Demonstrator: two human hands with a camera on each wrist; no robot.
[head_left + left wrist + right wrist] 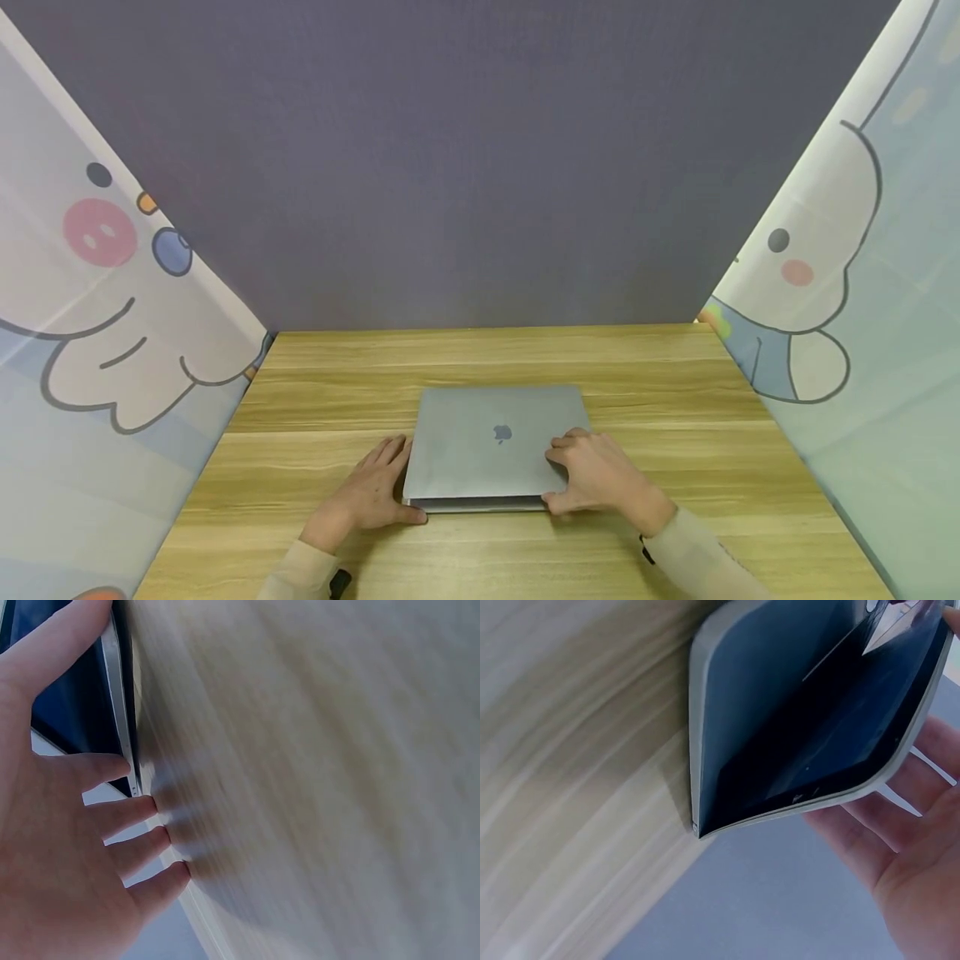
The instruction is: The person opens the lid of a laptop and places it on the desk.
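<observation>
A silver laptop [487, 442] with a dark apple logo lies on the wooden table, its lid raised slightly along the near edge. My right hand [600, 475] holds the lid at the near right corner, thumb at the front edge and fingers over the top. In the right wrist view, the dark screen [840, 757] shows inside the tilted lid, above the base. At the laptop's left side rests my left hand [371, 492], its thumb by the near left corner. Its straight fingers [161, 889] reach the tabletop beside the base in the left wrist view.
The wooden table [315, 375] extends around the laptop on all sides. Behind it stands a plain dark grey wall [480, 167]. Cartoon-printed curtains [75, 275] hang at the left and right. Dark bands show at both sleeve cuffs.
</observation>
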